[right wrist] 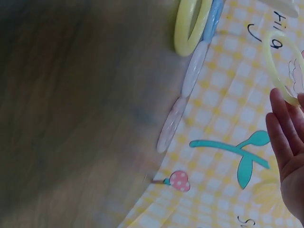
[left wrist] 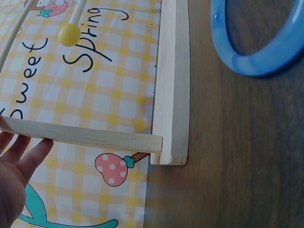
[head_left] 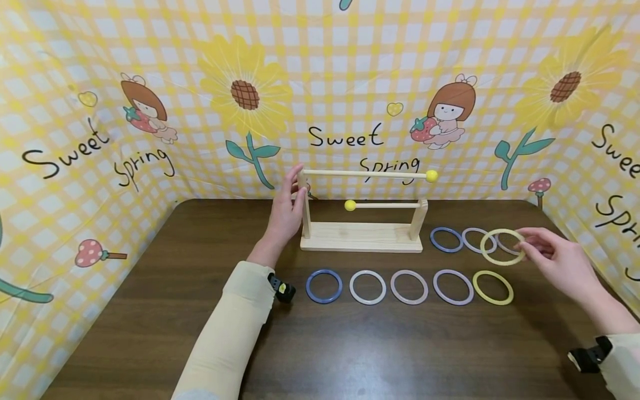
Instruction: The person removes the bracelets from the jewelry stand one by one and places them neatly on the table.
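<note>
My left hand (head_left: 286,214) grips the top of the left post of a wooden stand (head_left: 360,237), thumb in front of it. In the left wrist view, fingertips (left wrist: 45,145) touch that post (left wrist: 95,137). Two rods run crosswise on the stand: an upper rod (head_left: 370,174) and a lower one (head_left: 387,205), each tipped with a yellow ball. On the right, my right hand (head_left: 565,264) pinches a yellow ring (head_left: 502,230) by its edge, raised above the table. That ring (right wrist: 269,57) appears against the cloth in the right wrist view.
Along the front lies a row of rings: blue (head_left: 324,301), white (head_left: 367,303), pinkish (head_left: 410,303), lavender (head_left: 453,304) and yellow (head_left: 492,304). Right of the stand are another blue ring (head_left: 446,251) and two pale ones, partly behind the held ring. Patterned cloth (head_left: 345,83) surrounds the dark table (head_left: 150,311).
</note>
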`<state>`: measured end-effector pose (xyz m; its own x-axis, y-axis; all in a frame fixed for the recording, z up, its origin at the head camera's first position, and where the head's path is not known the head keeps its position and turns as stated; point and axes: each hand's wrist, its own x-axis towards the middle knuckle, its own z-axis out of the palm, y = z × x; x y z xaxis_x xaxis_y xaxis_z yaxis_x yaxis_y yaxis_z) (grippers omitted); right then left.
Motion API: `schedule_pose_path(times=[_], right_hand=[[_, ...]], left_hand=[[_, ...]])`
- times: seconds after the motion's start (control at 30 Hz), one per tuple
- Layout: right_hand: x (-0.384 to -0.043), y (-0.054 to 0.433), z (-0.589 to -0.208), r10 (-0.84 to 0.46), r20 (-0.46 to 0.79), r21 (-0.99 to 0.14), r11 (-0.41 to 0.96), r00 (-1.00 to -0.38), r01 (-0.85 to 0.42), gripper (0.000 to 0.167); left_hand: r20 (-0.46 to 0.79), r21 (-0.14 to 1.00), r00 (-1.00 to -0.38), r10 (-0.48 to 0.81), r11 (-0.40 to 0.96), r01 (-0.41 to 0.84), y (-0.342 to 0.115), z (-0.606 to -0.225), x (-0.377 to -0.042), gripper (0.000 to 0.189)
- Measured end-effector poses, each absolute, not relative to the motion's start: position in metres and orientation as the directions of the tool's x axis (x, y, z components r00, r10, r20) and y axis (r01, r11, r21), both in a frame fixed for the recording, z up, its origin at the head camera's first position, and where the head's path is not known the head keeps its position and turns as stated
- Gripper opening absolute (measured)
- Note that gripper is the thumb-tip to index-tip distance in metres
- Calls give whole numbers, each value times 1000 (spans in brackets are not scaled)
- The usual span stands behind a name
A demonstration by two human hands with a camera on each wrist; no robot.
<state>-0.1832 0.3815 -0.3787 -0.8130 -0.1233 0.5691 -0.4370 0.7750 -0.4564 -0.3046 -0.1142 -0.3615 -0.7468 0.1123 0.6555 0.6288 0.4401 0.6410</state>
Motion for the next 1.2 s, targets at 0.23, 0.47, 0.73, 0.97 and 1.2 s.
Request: schedule_pose_path(times=[0.23,0.47,0.73,0.97,1.2], right_hand=[[-180,393,-385,-199,531,-352,832,-823,-428,25],[-175,408,-392,-201,462,-365,845,-864,-392,21],[-172,424,-400,-199,416,-362,859,-887,-362,20],[-172,437,-405,-206,361,-300,898,-909,-323,17],[-176,445,-409,-241,316,-270,905,-918,-330,18]], left_hand=[[668,632,-736,115,435,642,-115,-362,-304,46],[678,627,-727,110,429,650,-116,-362,-305,45],[682,624,-723,111,427,654,-114,-363,-306,46],[673,632,-728,127,413,656,-114,-363,-305,46],[682,628,-720,128,400,667,-114,-363,-307,45]])
